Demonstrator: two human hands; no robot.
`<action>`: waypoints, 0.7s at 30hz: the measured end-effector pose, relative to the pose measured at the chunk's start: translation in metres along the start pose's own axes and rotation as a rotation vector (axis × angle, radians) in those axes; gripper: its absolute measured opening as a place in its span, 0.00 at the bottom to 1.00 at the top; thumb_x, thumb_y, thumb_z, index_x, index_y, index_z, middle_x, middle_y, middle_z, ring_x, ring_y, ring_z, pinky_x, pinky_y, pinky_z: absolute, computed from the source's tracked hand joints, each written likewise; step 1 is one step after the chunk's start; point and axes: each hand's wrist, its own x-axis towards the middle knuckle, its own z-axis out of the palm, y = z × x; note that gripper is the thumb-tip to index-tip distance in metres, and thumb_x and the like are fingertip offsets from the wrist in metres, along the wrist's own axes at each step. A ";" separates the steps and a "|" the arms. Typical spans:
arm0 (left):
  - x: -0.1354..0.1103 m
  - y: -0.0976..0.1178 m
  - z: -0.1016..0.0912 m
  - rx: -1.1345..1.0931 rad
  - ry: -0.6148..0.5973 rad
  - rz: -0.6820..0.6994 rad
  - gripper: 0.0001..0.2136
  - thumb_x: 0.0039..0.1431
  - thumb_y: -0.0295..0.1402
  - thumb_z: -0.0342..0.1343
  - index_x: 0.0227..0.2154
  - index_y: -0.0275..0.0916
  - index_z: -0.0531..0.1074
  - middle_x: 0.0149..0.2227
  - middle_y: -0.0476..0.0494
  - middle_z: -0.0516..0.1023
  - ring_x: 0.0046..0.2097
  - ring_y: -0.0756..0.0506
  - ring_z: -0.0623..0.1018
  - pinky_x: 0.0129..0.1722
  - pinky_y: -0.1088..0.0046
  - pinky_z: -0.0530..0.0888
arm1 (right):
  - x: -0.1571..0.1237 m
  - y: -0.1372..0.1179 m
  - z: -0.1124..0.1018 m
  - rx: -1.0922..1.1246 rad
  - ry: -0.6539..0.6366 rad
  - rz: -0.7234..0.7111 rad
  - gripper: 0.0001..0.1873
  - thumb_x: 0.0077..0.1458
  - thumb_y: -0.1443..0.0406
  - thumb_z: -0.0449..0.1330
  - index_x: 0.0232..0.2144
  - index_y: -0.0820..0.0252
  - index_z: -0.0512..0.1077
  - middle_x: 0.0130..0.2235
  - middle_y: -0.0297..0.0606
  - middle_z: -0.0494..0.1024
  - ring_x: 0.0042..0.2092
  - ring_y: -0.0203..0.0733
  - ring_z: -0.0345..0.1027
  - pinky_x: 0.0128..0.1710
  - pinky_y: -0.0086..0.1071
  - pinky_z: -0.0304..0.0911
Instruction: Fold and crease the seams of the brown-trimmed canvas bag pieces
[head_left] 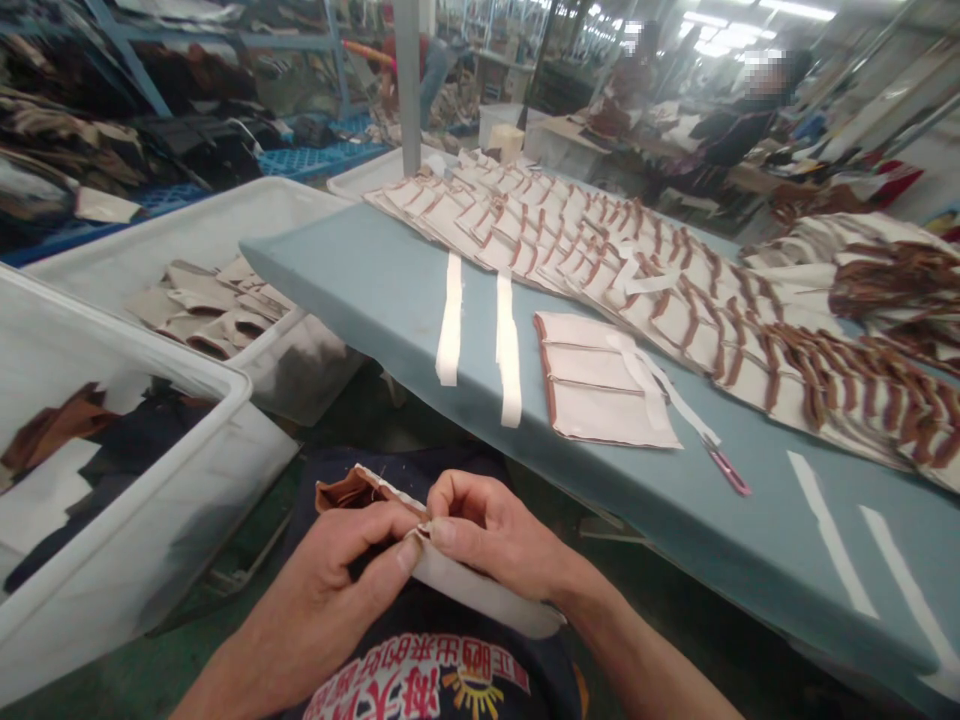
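Observation:
Over my lap I hold a folded fabric piece (487, 592), off-white on the near side with brown cloth showing at its far left end. My left hand (352, 560) pinches its edge between thumb and fingers. Right beside it, my right hand (487, 525) is closed on the same edge, fingertips almost touching those of the left. What lies right under the fingertips is hidden. On the table in front lies a flat off-white panel (600, 385) with brown edging and seams across it. White strips (508, 350) lie left of that panel.
The blue-covered table (360, 270) bears long overlapping rows of off-white pieces with brown edges (540, 240). A small pink tool (726, 468) lies near its front edge, more white strips (829, 530) to the right. White bins (240, 400) with fabric stand at left. Other people work farther back.

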 end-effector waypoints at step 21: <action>-0.003 -0.031 0.018 -0.126 0.133 -0.147 0.14 0.64 0.41 0.62 0.27 0.39 0.83 0.27 0.47 0.82 0.29 0.47 0.77 0.29 0.78 0.73 | -0.013 0.027 0.031 -0.610 0.549 -0.275 0.09 0.69 0.61 0.59 0.35 0.57 0.73 0.32 0.33 0.79 0.32 0.38 0.73 0.32 0.30 0.61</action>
